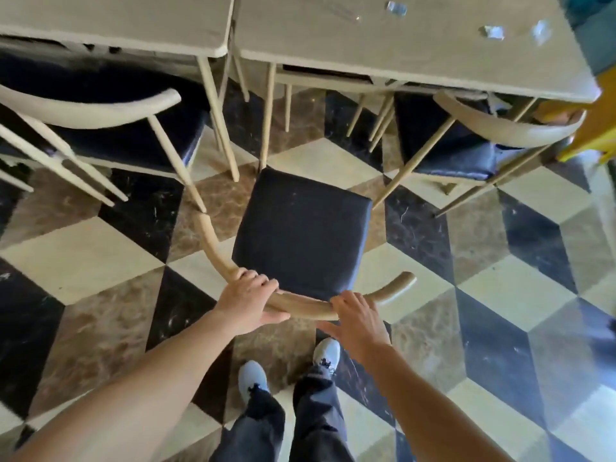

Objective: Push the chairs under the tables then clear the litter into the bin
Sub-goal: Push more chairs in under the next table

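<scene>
A chair with a black seat [301, 230] and a curved tan backrest [213, 248] stands on the floor in front of me, out from the tables. My left hand [248, 300] is closed around the backrest rail. My right hand [358, 320] rests against the rail with its fingers spread. The right table [416, 58] carries litter: a crumpled wrapper [493, 32], clear plastic pieces [396, 8] and another scrap [540, 31]. The left table [133, 25] meets it just beyond the chair's front edge.
A second chair [100, 105] is partly tucked under the left table. A third chair [493, 125] sits partly under the right table. Thin table legs [216, 118] stand just beyond the middle chair. A yellow object [593, 128] is at the right edge. My feet [288, 368] stand on the checkered floor.
</scene>
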Available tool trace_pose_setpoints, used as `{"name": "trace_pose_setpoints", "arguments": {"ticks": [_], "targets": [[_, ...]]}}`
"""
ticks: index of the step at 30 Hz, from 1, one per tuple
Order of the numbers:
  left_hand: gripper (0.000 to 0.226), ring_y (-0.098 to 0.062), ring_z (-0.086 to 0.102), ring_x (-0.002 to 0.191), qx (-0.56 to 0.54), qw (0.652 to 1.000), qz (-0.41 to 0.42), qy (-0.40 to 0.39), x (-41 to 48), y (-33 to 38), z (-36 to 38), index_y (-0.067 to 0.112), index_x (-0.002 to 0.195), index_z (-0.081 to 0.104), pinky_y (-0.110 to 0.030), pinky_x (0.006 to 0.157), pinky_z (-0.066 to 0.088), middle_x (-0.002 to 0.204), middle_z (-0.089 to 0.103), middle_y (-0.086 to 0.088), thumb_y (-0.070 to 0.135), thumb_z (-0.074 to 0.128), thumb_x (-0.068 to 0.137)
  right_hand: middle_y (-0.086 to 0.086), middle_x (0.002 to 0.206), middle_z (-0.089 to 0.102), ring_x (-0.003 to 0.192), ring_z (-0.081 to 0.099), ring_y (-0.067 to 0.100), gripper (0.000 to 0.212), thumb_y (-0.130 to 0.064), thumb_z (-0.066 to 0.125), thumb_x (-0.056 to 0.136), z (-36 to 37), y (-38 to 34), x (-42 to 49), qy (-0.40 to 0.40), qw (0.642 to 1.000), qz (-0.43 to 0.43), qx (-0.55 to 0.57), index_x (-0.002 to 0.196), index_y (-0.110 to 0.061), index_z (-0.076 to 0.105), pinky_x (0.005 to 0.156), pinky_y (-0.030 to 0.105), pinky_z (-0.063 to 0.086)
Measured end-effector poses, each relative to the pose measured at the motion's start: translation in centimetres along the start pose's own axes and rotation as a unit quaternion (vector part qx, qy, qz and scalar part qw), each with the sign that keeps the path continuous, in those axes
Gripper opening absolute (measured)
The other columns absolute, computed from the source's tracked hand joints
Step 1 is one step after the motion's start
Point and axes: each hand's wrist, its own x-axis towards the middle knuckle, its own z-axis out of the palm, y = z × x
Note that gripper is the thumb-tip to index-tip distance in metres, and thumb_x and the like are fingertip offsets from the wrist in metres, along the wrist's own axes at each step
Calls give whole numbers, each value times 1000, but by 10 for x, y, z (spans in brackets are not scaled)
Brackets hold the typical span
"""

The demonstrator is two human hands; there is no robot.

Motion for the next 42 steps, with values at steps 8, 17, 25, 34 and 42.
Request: {"name": "trace_pose_setpoints", "arguments": {"ticks": [8, 17, 25, 34, 42], "targets": [[63, -24, 63, 80, 30, 972, 71, 222, 8, -17, 50, 21, 89, 69, -42, 75, 44, 81, 68, 4, 81, 49, 85, 0, 94, 64, 87, 58, 28, 45, -58, 68, 85, 50, 13, 6, 184, 981, -40, -55, 101, -16, 61, 92, 46, 44], [65, -23, 63, 81, 59, 972, 80, 213, 50, -28, 33, 20, 88, 68, -40, 79, 44, 85, 71, 2, 80, 45, 84, 1, 95, 64, 89, 57, 29, 44, -58, 66, 87, 31, 24, 33, 195, 980, -12, -43, 100, -16, 61, 95, 46, 43], [67, -25, 61, 81, 60, 971, 85, 215, 100, -42, 20, 19, 86, 65, -43, 77, 43, 83, 68, 2, 83, 45, 84, -2, 91, 60, 85, 54, 27, 48, -64, 55, 92, 17, 53, 77, 215, 975, -35, -30, 100, -16, 62, 89, 43, 40], [73, -24, 62, 86, 38, 982, 82, 167, 174, -54, -13, 19, 90, 67, -44, 82, 45, 88, 69, 3, 85, 37, 85, -3, 92, 60, 86, 53, 26, 49, -64, 50, 94, -22, 88, 135, 197, 980, -25, -17, 99, -17, 62, 90, 43, 38], [72, -24, 63, 86, 52, 984, 78, 153, 241, -54, -34, 18, 90, 68, -43, 81, 46, 89, 71, 3, 81, 34, 87, -3, 95, 60, 88, 55, 26, 42, -56, 70, 85, -56, 134, 193, 194, 980, -51, 0, 102, -19, 57, 89, 45, 39]]}}
